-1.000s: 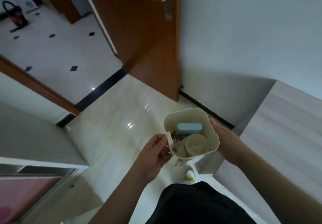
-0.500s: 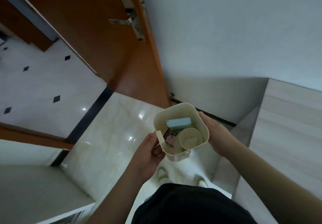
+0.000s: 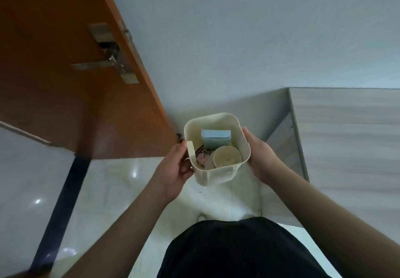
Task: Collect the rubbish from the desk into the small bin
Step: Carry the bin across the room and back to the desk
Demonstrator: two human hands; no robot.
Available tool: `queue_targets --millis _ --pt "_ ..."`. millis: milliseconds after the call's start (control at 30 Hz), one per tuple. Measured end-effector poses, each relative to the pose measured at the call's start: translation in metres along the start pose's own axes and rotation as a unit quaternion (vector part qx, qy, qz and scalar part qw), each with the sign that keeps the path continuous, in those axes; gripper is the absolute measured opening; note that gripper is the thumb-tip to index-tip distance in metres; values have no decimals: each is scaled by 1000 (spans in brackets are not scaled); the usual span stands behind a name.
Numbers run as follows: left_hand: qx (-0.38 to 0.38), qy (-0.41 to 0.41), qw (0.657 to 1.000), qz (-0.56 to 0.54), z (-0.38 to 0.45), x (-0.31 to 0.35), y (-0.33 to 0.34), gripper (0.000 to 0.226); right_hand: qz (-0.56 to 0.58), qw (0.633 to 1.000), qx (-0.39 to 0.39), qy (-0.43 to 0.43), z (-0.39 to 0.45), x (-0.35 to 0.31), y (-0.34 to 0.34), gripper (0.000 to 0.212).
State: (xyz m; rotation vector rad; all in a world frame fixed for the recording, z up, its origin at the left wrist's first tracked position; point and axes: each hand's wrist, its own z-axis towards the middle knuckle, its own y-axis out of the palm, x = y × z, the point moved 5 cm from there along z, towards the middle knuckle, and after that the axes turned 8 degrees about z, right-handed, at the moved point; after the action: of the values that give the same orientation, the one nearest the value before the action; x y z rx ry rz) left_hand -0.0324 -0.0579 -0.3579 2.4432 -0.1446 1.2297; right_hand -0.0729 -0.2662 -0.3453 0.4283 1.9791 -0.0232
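I hold the small cream bin point(image 3: 218, 175) in the air over the floor, between both hands. My left hand point(image 3: 173, 169) grips its left side near the handle. My right hand point(image 3: 259, 158) clasps its right wall. Inside the bin lie a light blue box point(image 3: 215, 139), a round paper cup point(image 3: 227, 156) and a pinkish crumpled wrapper point(image 3: 202, 157). The bin is upright and its bottom is hidden by its own walls.
A wooden desk point(image 3: 346, 137) stands to the right, its left edge close to my right hand. An open brown door point(image 3: 65, 72) with a metal handle point(image 3: 112, 61) fills the upper left. A pale wall rises ahead, and glossy floor tiles point(image 3: 104, 191) lie below.
The view has swung to the right: the door now fills the left and the hallway floor is gone. The bin stays held in both hands, a little higher in view.
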Motion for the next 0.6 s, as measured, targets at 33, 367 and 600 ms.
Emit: queue_targets --millis 33,367,600 --pt "-14 -5 1000 8 8 6 6 31 11 1000 20 -4 0 -2 -6 36" --pt "-161 -89 981 60 80 11 125 33 56 975 198 -88 -31 -24 -110 24" --pt "-210 -124 961 128 135 -2 217 22 152 934 310 -92 -31 -16 -191 24"
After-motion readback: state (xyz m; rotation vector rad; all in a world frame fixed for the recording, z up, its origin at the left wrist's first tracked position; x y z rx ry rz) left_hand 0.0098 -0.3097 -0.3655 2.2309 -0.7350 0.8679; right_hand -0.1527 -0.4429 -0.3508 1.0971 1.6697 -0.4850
